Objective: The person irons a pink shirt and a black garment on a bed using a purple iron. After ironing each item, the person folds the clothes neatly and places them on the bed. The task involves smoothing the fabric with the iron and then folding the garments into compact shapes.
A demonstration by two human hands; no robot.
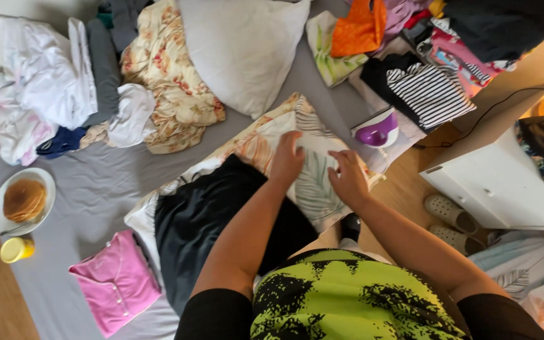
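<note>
Both hands press flat, left hand (286,158) and right hand (347,176) spread open on the leaf-print pillowcase (313,182) lying on the grey bed beside the purple iron (378,130), soft, light, limp fabric, best pinched at its corners.

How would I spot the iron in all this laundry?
Start at the grey bed, then find the leaf-print cloth under both hands. The iron sits just beyond its far right corner: white and purple, the only hard, shiny thing among soft fabrics.
</note>
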